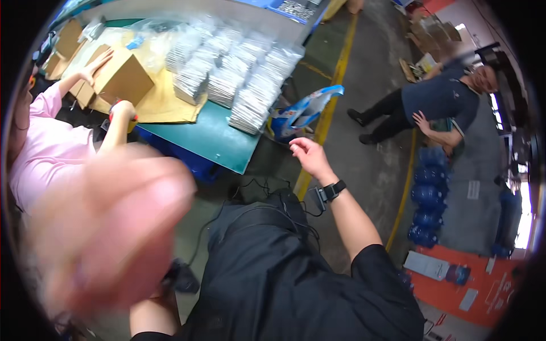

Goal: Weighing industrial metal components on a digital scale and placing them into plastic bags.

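Note:
My left hand [122, 210] is very close to the camera and badly smeared, so its fingers cannot be read. In front of me, past the corner of the green-topped table [224, 142], my right hand [311, 158] hangs in the air with loosely bent fingers and nothing visible in them. A black band with a small device [330, 192] is strapped round that wrist. Closest beyond the right hand is a blue and white plastic bag [304, 116] beside the table. Rows of flat silvery packets [256, 85] in clear plastic stand on the table top.
At the left, a co-worker in pink [54, 142] handles a cardboard box [125, 79] over brown paper [170, 108]. Another person in dark blue [438, 99] stands across the yellow-lined aisle, near blue water bottles [427, 196]. Black cables [267, 184] hang near my waist.

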Demonstrator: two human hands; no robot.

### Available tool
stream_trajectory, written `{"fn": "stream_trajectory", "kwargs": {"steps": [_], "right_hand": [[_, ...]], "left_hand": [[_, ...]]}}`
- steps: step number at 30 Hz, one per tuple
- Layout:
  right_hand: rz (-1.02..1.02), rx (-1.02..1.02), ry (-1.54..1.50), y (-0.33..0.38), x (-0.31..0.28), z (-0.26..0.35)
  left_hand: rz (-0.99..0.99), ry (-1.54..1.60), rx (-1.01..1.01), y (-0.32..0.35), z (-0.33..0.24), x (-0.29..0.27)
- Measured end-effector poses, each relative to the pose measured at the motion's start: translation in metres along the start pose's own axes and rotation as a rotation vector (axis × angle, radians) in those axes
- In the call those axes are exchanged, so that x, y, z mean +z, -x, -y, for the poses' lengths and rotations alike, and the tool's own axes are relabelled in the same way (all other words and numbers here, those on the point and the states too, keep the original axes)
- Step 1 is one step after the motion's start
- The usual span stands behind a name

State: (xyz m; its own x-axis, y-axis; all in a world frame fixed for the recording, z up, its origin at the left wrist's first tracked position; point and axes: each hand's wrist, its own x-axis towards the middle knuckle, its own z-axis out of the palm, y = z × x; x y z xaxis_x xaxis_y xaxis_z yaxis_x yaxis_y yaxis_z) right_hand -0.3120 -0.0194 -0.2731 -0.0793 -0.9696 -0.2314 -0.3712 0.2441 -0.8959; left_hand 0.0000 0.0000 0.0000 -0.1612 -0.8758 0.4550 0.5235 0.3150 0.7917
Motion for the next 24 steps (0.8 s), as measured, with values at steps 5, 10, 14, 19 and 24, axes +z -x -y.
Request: {"fn": "stream_trajectory", "kwargs": {"steps": [5,10,14,19,24], "right_hand": [[-0.005,-0.255,0.261,-0.114,-0.012,0.030],[-0.031,-0.547,0.586,-0.185,-0.002,0.027],[0.134,-0.497,0.669,-0.204,-0.004,0.045],[0.236,-0.392,0.596,-0.212,-0.020,0.046],[0.428,-0.333,0.740,-0.211,-0.039,0.025]], "left_hand": [[-0.031,-0.263,-0.715,0.003,0.134,-0.063],[-0.155,-0.645,-0.934,-0.001,0.256,-0.084],[-0.221,-1.063,-1.096,-0.023,0.323,-0.068],[-0.259,-1.177,-1.339,-0.060,0.357,-0.043],[-0.246,-1.244,-1.389,-0.068,0.373,-0.038]]}}
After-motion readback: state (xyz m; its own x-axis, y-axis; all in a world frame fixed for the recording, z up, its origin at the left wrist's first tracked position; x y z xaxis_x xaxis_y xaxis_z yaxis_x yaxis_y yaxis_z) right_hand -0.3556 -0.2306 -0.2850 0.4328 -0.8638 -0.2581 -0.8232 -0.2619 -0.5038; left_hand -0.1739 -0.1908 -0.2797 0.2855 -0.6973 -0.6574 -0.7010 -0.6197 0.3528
